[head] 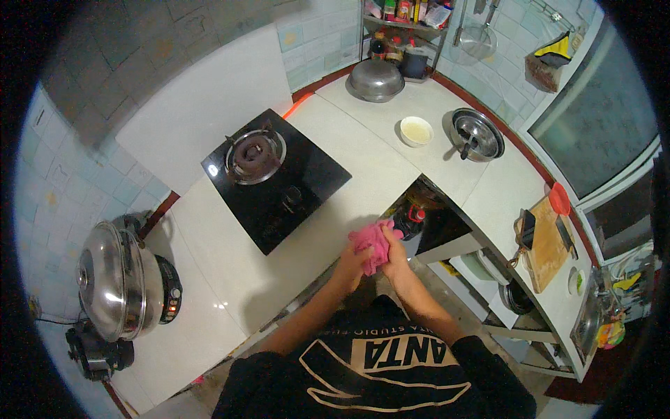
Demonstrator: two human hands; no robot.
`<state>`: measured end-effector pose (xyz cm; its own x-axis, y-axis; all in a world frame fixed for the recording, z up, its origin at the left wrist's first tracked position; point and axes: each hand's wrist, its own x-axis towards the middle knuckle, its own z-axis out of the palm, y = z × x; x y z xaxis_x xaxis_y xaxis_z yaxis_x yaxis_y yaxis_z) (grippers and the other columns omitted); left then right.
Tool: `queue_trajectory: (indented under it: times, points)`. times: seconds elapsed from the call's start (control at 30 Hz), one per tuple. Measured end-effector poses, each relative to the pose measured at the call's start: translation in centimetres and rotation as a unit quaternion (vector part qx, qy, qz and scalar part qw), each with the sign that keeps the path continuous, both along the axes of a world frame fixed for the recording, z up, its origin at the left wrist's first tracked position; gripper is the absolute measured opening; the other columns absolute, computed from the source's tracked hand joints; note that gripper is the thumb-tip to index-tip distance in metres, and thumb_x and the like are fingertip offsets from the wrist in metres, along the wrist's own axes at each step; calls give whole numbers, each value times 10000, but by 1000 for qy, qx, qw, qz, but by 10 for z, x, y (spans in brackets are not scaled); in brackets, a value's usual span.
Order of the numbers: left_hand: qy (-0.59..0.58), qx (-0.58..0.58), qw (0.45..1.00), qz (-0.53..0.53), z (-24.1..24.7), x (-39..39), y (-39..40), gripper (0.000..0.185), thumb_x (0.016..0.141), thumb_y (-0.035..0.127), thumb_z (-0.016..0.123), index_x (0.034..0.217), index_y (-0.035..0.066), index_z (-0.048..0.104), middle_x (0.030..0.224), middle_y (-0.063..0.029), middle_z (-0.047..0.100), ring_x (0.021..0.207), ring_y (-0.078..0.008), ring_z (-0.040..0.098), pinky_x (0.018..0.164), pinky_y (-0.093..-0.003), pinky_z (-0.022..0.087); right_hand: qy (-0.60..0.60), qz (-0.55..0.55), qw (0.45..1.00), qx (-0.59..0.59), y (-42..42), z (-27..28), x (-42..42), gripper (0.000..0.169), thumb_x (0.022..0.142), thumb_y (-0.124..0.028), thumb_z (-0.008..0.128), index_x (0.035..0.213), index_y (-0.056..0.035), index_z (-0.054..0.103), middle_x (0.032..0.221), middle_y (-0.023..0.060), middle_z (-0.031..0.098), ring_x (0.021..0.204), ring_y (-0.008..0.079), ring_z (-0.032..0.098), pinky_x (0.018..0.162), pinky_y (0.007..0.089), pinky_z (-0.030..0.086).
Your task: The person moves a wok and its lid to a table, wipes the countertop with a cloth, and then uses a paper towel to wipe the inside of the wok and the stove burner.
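Note:
A bunched pink cloth [372,245] is squeezed between my two hands, in front of my body at the counter's edge. My left hand [356,264] grips it from the left and my right hand [393,251] from the right. Just beyond them, to the left, a black glass gas stove [314,175] with one burner [255,153] is set on the pale tiled counter [293,272]. Past my right hand, a dark bottle with a red cap [417,214] stands in an opening below the counter.
A lidded steel steamer [112,288] stands at the left. Farther back are a domed steel lid [376,78], a white bowl [416,132] and steel bowls [479,131]. A wooden cutting board [547,251] with a knife [565,235] lies at the right.

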<state>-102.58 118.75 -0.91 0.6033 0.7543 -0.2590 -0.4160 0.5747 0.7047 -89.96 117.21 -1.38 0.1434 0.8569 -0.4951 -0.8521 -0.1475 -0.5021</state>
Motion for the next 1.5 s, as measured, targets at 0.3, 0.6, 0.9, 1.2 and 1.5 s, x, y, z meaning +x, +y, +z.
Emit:
queue_trajectory:
  times: [0.3, 0.6, 0.9, 1.2, 1.5]
  points:
    - [-28, -74, 997, -4, -56, -30, 19, 477, 855, 258, 566, 1261, 66, 406, 1243, -130, 459, 1165, -257, 448, 928, -421, 408, 10, -25, 1000, -5, 54, -21, 37, 320, 819, -207, 590, 1090, -47, 534, 1126, 124, 574, 1027, 274, 547, 919, 419, 419]
    - [130, -89, 987, 24, -37, -12, 60, 358, 873, 248, 541, 1155, 31, 496, 1081, -107, 567, 1015, -221, 542, 883, -351, 431, -628, 44, 772, -85, 143, -78, 148, 733, 776, -460, 624, 1230, 74, 410, 1127, 251, 525, 1053, 345, 510, 913, 408, 394]
    - [203, -123, 967, 91, -76, -9, 86, 295, 911, 228, 468, 1090, 8, 548, 1045, -109, 590, 963, -219, 568, 856, -346, 449, -874, 129, 449, 131, 189, -77, 91, 741, 682, -327, 689, 1290, -34, 383, 1295, 265, 365, 1186, 424, 358, 996, 486, 289]
    - [262, -189, 931, 171, -57, 4, 72, 346, 919, 254, 459, 1130, -11, 528, 1077, -127, 588, 981, -232, 568, 875, -349, 445, -901, 173, 366, 152, 352, -94, 96, 701, 744, -358, 623, 1334, -83, 364, 1357, 225, 334, 1258, 390, 296, 1055, 486, 205]
    - [248, -226, 898, 286, -33, 0, 39, 353, 916, 258, 472, 1136, -14, 514, 1081, -120, 582, 1004, -216, 558, 892, -335, 440, -916, 139, 342, 157, 466, -107, 55, 636, 790, -448, 514, 1325, -120, 407, 1369, 214, 332, 1256, 396, 302, 1058, 479, 210]
